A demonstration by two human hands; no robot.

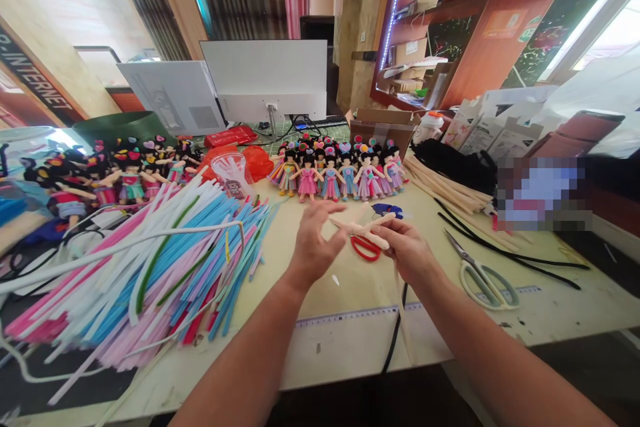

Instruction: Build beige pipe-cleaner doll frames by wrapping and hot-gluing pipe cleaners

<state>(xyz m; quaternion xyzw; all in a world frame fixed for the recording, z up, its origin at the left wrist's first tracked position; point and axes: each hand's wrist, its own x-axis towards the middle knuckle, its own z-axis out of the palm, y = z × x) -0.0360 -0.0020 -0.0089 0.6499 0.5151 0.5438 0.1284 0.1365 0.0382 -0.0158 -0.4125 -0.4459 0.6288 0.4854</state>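
Pale table (280,293) in a cluttered room, back of a white monitor (265,70) at 11 o'clock; clock is centred on the hands. Beige piece (369,232) sits at centre, above the table, ends sticking out several ways. Right hand (407,247) has it pinched between thumb and fingers at its right end. Left hand (315,240) at the piece's left end, thumb and forefinger spread; can't tell if either touches it. Red-handled scissors (365,250) show just under the piece. Scissors with pale handles (487,283) lie between 3 and 4, partly over the ruler (345,318), which runs past 6. Black strands (525,260) at 3, beige sticks (445,187) at 2. Rows of small dolls (330,177) at 12, plastic cup (233,170) at 10, big pile of coloured pipe cleaners (165,267) at 9 to 8.
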